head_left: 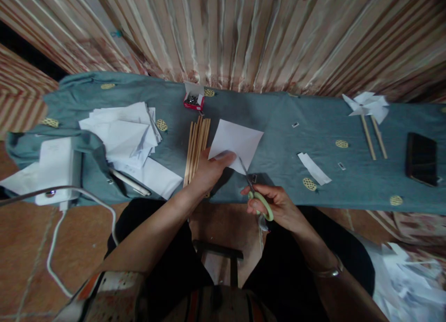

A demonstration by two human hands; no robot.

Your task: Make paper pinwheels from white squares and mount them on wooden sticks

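Observation:
My left hand grips a square sheet of white paper by its near left edge, thumb on top. In my right hand is a pair of scissors with light green handles. Their blades meet the paper at its near corner. Just left of the sheet lies a bundle of thin wooden sticks, partly behind my left hand. A small red and white box stands open beyond the sticks, with small dark metallic pieces inside.
Stacked white papers and a white pen lie left, near a white power bank with a cable. Rightward are a paper strip, two paper pinwheels on sticks and a dark phone. Paper scraps fill a bag at lower right.

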